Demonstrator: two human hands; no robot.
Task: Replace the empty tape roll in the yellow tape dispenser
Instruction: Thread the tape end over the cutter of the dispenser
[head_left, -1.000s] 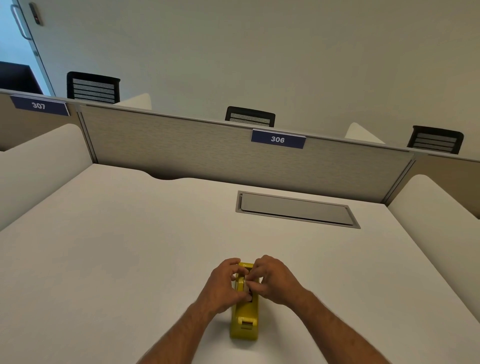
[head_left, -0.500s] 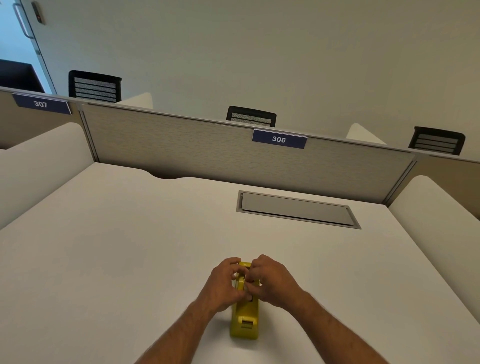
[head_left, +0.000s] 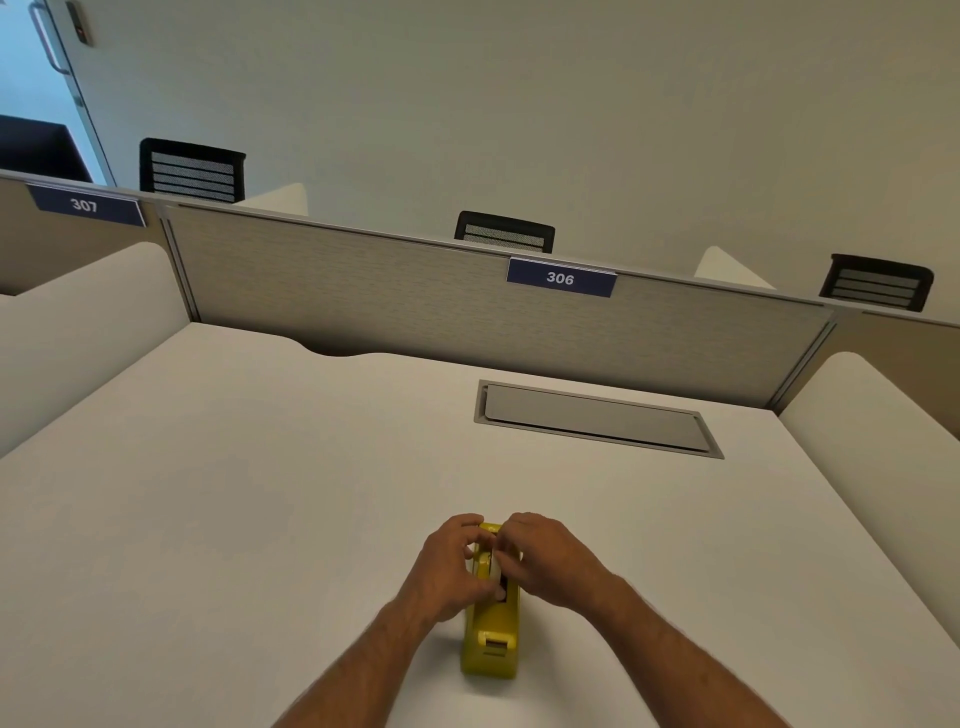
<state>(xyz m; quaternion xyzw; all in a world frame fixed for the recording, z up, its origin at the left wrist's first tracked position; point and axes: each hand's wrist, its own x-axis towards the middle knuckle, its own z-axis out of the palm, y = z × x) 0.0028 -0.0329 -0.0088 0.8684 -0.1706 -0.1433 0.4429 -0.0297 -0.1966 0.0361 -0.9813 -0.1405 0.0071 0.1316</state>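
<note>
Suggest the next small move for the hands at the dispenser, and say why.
Probably lift the roll straight up out of its cradle. Both the left hand and the right hand have their fingertips closed around it at the far end of the yellow tape dispenser, which stands on the desk. The roll looks seated; how firm the grip is cannot be told.

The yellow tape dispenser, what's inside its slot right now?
A pale, roll-like piece shows in the yellow tape dispenser. The left hand and right hand cover the rest.
</note>
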